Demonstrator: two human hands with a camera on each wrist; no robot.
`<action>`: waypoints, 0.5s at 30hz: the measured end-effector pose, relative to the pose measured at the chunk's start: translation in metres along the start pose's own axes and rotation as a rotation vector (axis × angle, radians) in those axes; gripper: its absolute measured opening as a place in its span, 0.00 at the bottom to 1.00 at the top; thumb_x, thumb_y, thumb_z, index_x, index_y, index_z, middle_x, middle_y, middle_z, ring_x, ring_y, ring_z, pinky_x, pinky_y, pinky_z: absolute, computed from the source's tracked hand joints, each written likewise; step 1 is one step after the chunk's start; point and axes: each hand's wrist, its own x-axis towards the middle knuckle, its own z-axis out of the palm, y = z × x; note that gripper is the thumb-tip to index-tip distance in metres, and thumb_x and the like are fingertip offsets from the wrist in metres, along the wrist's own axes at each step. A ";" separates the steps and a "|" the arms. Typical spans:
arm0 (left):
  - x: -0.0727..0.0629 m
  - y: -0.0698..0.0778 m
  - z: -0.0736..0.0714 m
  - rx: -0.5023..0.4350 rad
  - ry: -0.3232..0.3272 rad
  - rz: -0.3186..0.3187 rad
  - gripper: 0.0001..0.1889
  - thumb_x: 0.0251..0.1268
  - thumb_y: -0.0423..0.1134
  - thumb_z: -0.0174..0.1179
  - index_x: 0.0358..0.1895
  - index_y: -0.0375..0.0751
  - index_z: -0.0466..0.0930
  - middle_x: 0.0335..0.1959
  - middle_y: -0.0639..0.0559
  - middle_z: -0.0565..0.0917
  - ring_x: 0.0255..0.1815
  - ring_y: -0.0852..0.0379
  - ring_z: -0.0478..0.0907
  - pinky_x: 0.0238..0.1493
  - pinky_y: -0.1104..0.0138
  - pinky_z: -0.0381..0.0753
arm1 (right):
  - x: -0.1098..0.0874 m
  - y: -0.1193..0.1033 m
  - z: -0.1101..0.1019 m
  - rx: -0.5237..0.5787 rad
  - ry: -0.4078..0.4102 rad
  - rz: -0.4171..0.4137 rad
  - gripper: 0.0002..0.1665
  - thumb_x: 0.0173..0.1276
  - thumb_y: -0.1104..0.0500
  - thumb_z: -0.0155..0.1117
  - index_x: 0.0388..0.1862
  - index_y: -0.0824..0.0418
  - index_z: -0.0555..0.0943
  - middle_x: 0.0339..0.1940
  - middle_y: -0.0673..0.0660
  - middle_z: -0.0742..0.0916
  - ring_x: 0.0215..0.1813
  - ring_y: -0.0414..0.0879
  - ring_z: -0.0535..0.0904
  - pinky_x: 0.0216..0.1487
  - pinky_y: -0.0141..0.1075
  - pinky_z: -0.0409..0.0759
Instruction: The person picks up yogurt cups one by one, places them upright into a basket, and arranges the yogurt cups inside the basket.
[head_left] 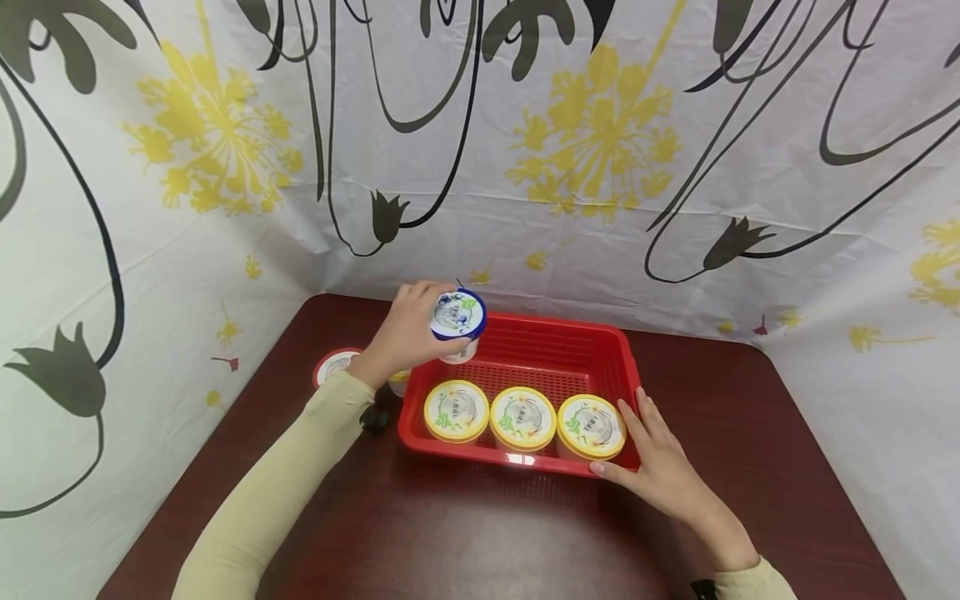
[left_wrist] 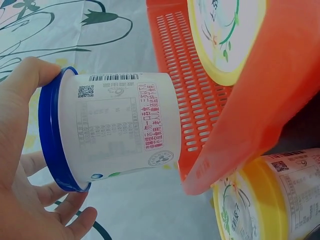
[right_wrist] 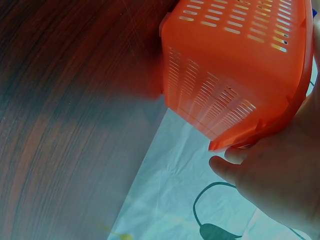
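Now, blue-lidded tub (head_left: 459, 315): at the far left corner of the red basket (head_left: 555, 327), lid uppermost; whether its base lies inside the rim, I cannot tell.
Left hand (head_left: 408, 331): grips the tub around its lid edge, the cup running downward from the grip, the basket's far side to its right.
Right hand (head_left: 663, 468): farther from that tub, touching the basket's near right corner; how firmly it holds, I cannot tell.
Tub's look: deep blue lid edge, white printed top, pale cup bearing a barcode and red lettering.
Yellow-lidded tubs (head_left: 522, 418): three, rowed along the basket's near side.
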 end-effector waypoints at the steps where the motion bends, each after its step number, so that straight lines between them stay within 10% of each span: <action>1: 0.000 0.000 0.001 -0.003 -0.001 0.000 0.44 0.46 0.62 0.73 0.69 0.52 0.68 0.66 0.48 0.72 0.64 0.47 0.64 0.59 0.49 0.76 | 0.000 0.000 0.000 0.001 0.002 -0.002 0.65 0.55 0.29 0.68 0.81 0.61 0.51 0.83 0.64 0.46 0.81 0.69 0.43 0.63 0.77 0.60; 15: 0.000 -0.002 0.009 -0.008 -0.038 -0.014 0.46 0.44 0.59 0.75 0.70 0.55 0.67 0.67 0.48 0.72 0.64 0.49 0.64 0.59 0.49 0.79 | 0.001 0.000 0.000 0.006 -0.003 0.004 0.65 0.55 0.29 0.68 0.81 0.60 0.52 0.83 0.64 0.46 0.81 0.68 0.43 0.62 0.77 0.61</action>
